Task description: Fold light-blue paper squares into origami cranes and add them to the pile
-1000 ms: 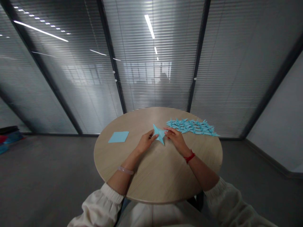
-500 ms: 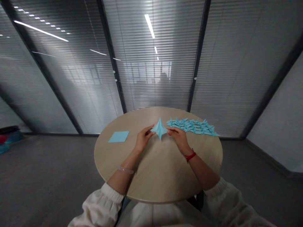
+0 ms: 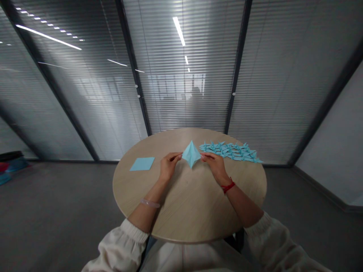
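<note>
Between my hands is a partly folded sheet of light blue origami paper (image 3: 191,154), diamond-shaped with creases running down its middle. My left hand (image 3: 168,165) pinches its left corner between thumb and fingers. At the opposite corner, my right hand (image 3: 214,164) pinches the paper in the same way. The paper is held above the middle of the round table. Just beyond my right hand lie rows of folded blue paper cranes (image 3: 231,151). To the left of my left hand is a flat blue paper stack or sheet (image 3: 142,164); its thickness is hard to tell.
The round wooden table (image 3: 187,211) reaches close to my lap. Behind it stands a glass partition with blinds (image 3: 187,109). Dark carpet (image 3: 70,211) surrounds the table, and a white wall (image 3: 337,151) rises at the right.
The folded paper has spread into a wider, flatter diamond. My left hand has shifted slightly left and holds nearer the corner tip; my right hand has barely moved.
</note>
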